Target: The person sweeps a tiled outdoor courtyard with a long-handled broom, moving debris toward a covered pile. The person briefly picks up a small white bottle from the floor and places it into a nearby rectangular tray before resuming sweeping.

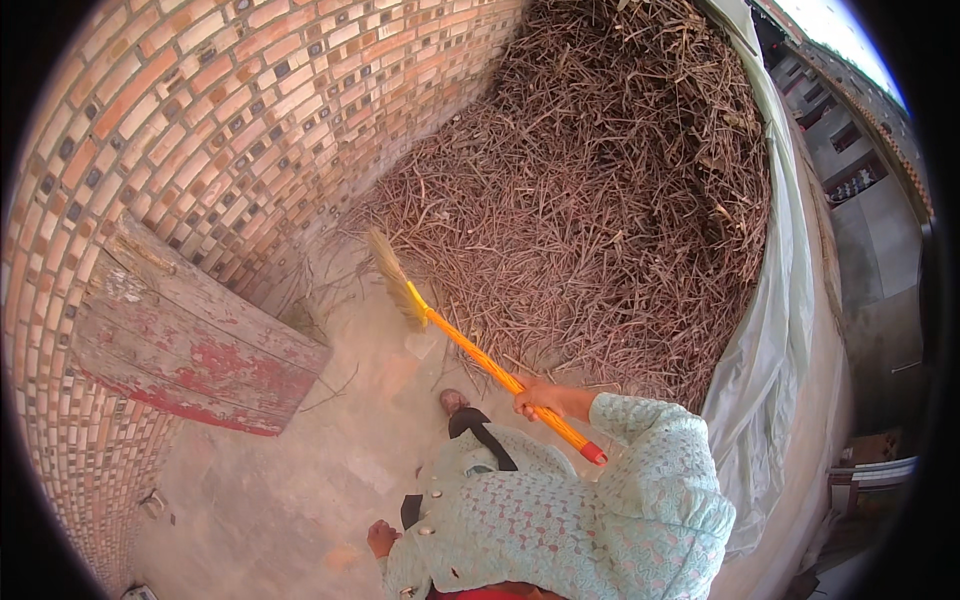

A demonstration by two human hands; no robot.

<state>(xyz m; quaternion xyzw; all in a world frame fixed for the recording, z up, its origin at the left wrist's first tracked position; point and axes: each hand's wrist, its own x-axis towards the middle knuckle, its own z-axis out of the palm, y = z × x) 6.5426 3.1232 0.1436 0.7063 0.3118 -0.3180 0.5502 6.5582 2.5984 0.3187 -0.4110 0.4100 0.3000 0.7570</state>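
My right hand (536,397) is wrapped round the orange handle of a broom (478,354), near the red-capped end. The broom slants away to the upper left. Its yellow collar and tan bristles (396,278) meet the floor at the edge of a big heap of dry sticks (600,220). Low in the picture, my left hand (381,538) hangs beside the open pale green lace jacket. Its fingers look curled in, with no object visible in them.
A brick wall (230,130) curves along the left and back. Against it leans a worn wooden board (200,335) with flaking red paint. Pale plastic sheeting (765,400) borders the heap on the right. Loose twigs lie on the concrete floor (290,490) near the board.
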